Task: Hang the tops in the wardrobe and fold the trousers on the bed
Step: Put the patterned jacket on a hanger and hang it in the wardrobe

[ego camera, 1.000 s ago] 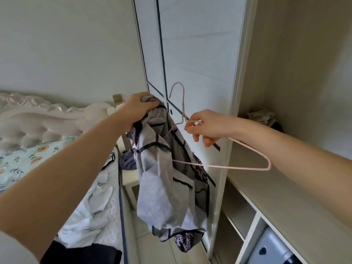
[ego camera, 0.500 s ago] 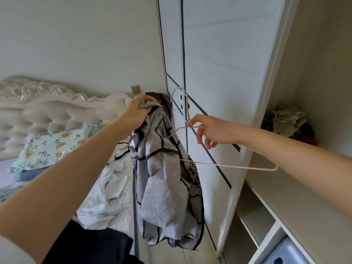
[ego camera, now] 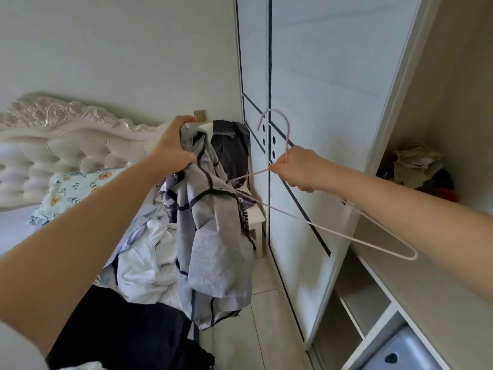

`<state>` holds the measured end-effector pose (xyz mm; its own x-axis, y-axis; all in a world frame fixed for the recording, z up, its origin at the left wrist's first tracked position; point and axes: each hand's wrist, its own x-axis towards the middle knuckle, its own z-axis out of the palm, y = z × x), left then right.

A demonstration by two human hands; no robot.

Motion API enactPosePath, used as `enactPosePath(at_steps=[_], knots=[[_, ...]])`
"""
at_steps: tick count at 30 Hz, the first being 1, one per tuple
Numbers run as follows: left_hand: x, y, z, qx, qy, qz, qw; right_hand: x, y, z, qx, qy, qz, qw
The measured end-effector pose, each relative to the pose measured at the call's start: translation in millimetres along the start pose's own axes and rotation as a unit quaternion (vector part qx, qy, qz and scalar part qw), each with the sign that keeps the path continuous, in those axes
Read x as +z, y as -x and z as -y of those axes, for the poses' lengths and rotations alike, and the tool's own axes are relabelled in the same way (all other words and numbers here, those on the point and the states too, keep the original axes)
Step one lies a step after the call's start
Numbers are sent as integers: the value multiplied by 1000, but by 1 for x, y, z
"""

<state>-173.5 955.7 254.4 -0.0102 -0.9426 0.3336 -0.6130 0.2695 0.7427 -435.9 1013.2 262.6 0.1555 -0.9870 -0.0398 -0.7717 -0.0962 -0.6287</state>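
Hanging step. The top (ego camera: 213,236) is held bunched in the clenched left hand (ego camera: 173,145), off the edge of the bed (ego camera: 16,225), before the wardrobe (ego camera: 320,76). The hanger (ego camera: 287,134) is pinched at its neck by the right hand (ego camera: 296,169), one end at the cloth. Next, threading into the neckline is probably called for.

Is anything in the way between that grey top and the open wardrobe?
Nothing visible blocks it. The top hangs from the left hand before the door; the open bay lies to its right, with only the hanger in the right hand between. The rail is out of view.
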Motion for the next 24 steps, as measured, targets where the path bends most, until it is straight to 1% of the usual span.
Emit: enactPosePath(at_steps=[2,5,7,9,11,13,15,17,19,22,24], knots=[[-7,3,5,18,-41,5,999,-15,8,4,21,-22,35,999],[-13,5,8,31,-65,3,997,-33,23,8,45,26,125,991],[-14,8,5,27,-56,1,998,-35,31,8,66,77,197,975],[-14,12,1,25,-42,-9,999,-27,35,6,82,115,246,959],[-15,16,-2,17,-22,-28,999,-13,38,0,88,129,282,947],[-17,17,-3,2,10,-49,999,4,39,-6,81,123,294,944],[-20,17,-5,-7,42,-64,997,18,38,-10,65,93,255,960],[-24,18,-7,-14,73,-77,994,21,37,-9,35,59,178,982],[-25,20,-9,-30,107,-88,990,15,36,-6,-3,27,99,995],[-23,24,-12,-51,154,-85,983,1,35,-4,-49,-66,4,997],[-20,25,-14,-52,182,-80,979,0,34,-2,-65,-91,-30,993]])
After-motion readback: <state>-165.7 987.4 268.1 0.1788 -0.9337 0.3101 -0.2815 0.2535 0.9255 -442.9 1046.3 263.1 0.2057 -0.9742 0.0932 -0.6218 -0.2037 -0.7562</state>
